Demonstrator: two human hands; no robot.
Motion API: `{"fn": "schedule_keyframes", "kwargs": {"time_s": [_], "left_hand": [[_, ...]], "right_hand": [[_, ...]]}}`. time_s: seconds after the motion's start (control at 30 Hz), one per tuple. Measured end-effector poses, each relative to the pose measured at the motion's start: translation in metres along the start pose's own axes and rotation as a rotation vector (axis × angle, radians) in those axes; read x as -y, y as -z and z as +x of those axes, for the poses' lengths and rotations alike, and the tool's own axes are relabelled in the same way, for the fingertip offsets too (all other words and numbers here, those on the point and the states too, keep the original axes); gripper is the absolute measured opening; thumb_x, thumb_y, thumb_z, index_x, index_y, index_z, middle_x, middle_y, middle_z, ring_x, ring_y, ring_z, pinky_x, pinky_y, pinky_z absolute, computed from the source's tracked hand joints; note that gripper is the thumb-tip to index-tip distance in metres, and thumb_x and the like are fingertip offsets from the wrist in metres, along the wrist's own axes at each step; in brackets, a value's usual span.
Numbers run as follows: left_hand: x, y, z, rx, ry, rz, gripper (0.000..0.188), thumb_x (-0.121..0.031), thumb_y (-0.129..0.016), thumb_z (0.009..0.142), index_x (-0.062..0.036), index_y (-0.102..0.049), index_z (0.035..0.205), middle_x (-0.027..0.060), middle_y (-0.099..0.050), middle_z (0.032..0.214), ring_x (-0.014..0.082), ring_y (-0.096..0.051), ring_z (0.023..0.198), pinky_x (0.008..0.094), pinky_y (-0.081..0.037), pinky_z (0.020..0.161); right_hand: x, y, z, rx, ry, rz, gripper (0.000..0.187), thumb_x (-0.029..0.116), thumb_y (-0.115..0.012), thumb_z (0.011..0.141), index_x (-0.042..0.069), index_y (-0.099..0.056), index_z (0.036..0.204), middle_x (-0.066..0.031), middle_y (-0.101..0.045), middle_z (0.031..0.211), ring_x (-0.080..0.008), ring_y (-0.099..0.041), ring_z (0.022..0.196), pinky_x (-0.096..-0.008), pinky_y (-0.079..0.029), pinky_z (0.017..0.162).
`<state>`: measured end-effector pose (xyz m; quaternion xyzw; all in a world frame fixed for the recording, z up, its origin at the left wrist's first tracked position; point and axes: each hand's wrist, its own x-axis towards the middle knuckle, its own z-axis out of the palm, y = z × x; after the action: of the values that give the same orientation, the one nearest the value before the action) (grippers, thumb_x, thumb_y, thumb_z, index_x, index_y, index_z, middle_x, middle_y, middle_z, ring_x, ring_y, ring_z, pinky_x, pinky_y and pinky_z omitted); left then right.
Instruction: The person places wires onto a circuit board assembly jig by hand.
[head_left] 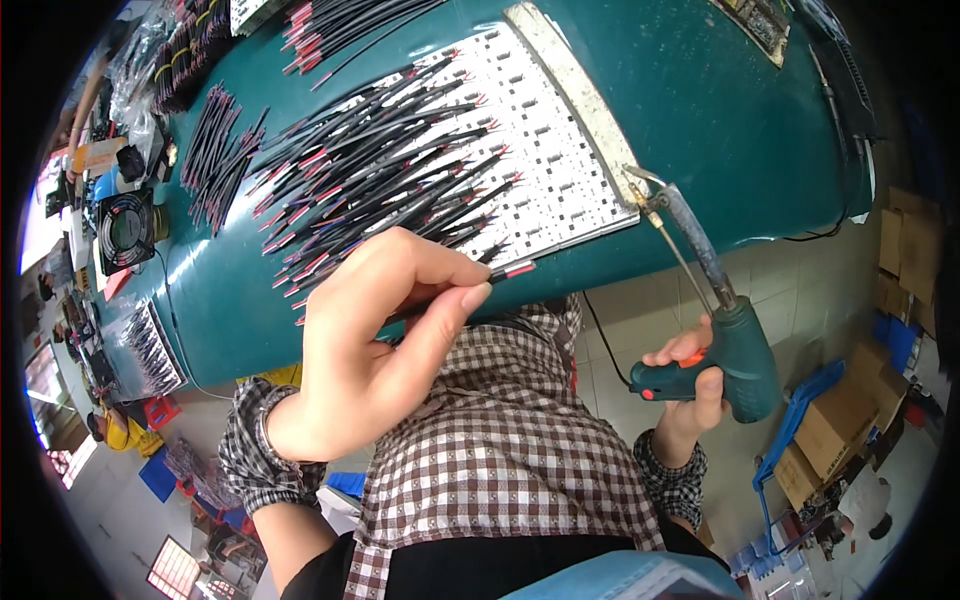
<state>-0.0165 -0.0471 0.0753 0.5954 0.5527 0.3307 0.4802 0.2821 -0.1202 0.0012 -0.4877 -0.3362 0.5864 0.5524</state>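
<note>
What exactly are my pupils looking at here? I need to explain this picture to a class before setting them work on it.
There is no machine: these are one person's bare hands. The single picture comes from a wide fisheye camera on the person's head, looking down, so straight edges bend near the rim. Below is their checked apron.

The left hand pinches a dark wire with a red and white end. The right hand grips what looks like a green soldering gun.

On the green table lies a white panel with rows of black cables across it. A pale strip runs along its edge. A small fan stands at the left.
</note>
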Motion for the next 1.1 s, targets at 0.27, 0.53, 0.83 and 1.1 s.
{"fn": "schedule_keyframes", "kwargs": {"time_s": [0.27, 0.53, 0.83, 1.1], "left_hand": [[0.041, -0.046, 0.024, -0.129, -0.094, 0.155, 0.015, 0.013, -0.066, 0.079, 0.0016, -0.067, 0.089, 0.0094, -0.065, 0.087, 0.0184, -0.066, 0.082, 0.0268, -0.053, 0.073], [0.066, -0.071, 0.034, -0.310, -0.118, 0.401, 0.011, -0.002, -0.070, 0.078, -0.0087, -0.062, 0.083, 0.0076, -0.055, 0.081, 0.0286, -0.059, 0.067, 0.0382, -0.048, 0.059], [0.067, -0.069, 0.034, -0.269, -0.053, 0.331, 0.013, -0.005, -0.072, 0.076, -0.0093, -0.061, 0.081, 0.0070, -0.051, 0.078, 0.0266, -0.057, 0.063, 0.0384, -0.047, 0.055], [0.066, -0.069, 0.035, -0.267, -0.020, 0.292, 0.012, -0.005, -0.071, 0.076, -0.0092, -0.061, 0.080, 0.0067, -0.051, 0.077, 0.0253, -0.056, 0.061, 0.0371, -0.046, 0.054]], "right_hand": [[0.003, -0.002, 0.003, 0.008, -0.012, -0.060, 0.075, 0.040, -0.069, 0.092, -0.014, -0.040, 0.135, -0.0141, -0.063, 0.097, -0.0247, -0.066, 0.083, -0.0417, -0.061, 0.074], [0.001, 0.004, -0.004, 0.048, 0.011, -0.171, 0.070, 0.040, -0.061, 0.096, -0.013, -0.041, 0.137, -0.0173, -0.065, 0.104, -0.0279, -0.068, 0.090, -0.0382, -0.061, 0.075], [0.010, -0.008, -0.011, 0.100, -0.089, -0.281, 0.055, 0.035, -0.068, 0.092, -0.010, -0.054, 0.121, -0.0179, -0.067, 0.104, -0.0261, -0.069, 0.089, -0.0355, -0.059, 0.077], [-0.001, 0.004, -0.016, 0.076, -0.095, -0.396, 0.045, 0.021, -0.081, 0.083, -0.008, -0.062, 0.111, -0.0127, -0.072, 0.091, -0.0224, -0.070, 0.084, -0.0340, -0.057, 0.080]]}}
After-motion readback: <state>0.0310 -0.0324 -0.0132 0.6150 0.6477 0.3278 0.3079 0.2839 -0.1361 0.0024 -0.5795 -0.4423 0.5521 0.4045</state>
